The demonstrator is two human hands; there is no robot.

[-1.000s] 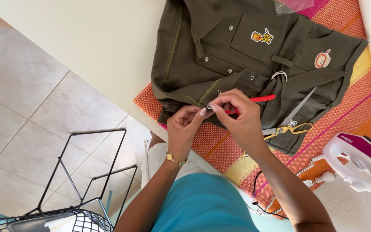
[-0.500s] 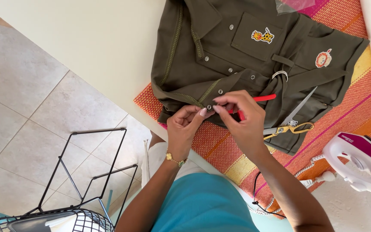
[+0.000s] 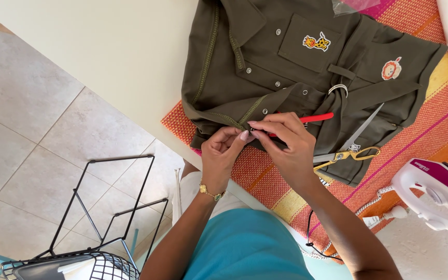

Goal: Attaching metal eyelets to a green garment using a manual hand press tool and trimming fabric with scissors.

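We are looking down at our two hands, which are meeting over the lower hem of an olive-green cotton jacket with metal snaps and two small animal patches (image 3: 286,67). The jacket is lying spread out on an orange and pink striped woven mat (image 3: 431,129), and its hem is reaching the near edge of the cream-coloured table (image 3: 110,57) that is carrying both.

Our left hand (image 3: 223,155), with a thin gold bracelet (image 3: 211,193) at the wrist, is pinching the fold of the hem between thumb and fingertips, the fingers drawn narrow. Our right hand (image 3: 286,150) is closing around a slim red-handled tool (image 3: 312,117), whose handle is sticking out past the fingers toward the far side of the jacket; its tip is hidden between the two hands, so we cannot tell what kind of tool it is. The fingertips of both hands are touching at the hem.

Just beside the right hand, a pair of long steel scissors with gold handles (image 3: 346,153) is lying on the jacket's edge, blades pointing away from us. Near the right edge of the table a white and magenta steam iron (image 3: 436,194) is resting on its side. On the tiled floor below the table's near edge a black wire rack (image 3: 110,207) is standing.
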